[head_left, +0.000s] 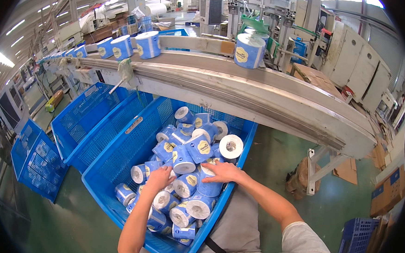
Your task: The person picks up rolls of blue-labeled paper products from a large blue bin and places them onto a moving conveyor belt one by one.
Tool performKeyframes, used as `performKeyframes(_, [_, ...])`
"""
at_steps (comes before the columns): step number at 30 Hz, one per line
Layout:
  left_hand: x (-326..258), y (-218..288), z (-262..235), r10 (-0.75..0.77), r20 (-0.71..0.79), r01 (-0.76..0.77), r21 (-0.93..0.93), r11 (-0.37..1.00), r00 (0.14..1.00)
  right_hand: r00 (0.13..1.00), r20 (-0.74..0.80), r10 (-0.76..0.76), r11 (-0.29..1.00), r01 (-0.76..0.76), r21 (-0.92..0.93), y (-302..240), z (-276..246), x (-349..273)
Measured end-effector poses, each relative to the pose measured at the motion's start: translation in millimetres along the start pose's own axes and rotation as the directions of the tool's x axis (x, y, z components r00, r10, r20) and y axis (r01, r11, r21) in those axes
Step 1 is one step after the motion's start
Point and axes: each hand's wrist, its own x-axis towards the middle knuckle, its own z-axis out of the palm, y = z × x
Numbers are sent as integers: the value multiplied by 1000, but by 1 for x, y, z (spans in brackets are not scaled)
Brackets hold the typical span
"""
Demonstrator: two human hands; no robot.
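Note:
A large blue plastic crate (99,183) stands in front of me, heaped with toilet paper rolls (199,147) in blue wrap with pale yellow labels and white ends. The rolls lie at all angles. My left hand (160,178) reaches into the middle of the heap, its fingers curled on a toilet paper roll that the hand mostly hides. To its right, near the crate's right wall, my right hand (222,172) has thumb and fingers around the upper end of another roll (209,188). Both rolls still rest among the others.
Beyond the crate a conveyor (192,61) runs across, carrying several rolls at left and a stack (249,50) at right. More blue crates (92,113) stand to the left. A metal conveyor leg (311,172), cardboard boxes (388,190) and a dark blue crate (355,242) are at right.

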Motion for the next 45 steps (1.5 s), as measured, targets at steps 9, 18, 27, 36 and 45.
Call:
performKeyframes(9, [-3, 13, 8, -27, 335, 64, -100, 993, 942, 984, -155, -90, 984, 112, 135, -10, -3, -12])
performKeyframes(18, [-5, 1, -2, -49, 358, 97, -116, 988, 932, 277, -959, -56, 975, 220, 7, -50, -170, -103])
performKeyframes(27, [7, -17, 2, -36, 318, 85, -143, 986, 947, 247, -927, -283, 941, -118, -318, 14, -318, 61])
performKeyframes(36, [-3, -31, -17, -100, 314, 154, -152, 976, 944, 152, -901, -407, 895, -133, -426, -20, -247, 97])
performKeyframes(45, [-2, -37, -9, -110, 281, 166, -185, 969, 953, 278, -956, -93, 962, 274, -14, -4, -162, -6])
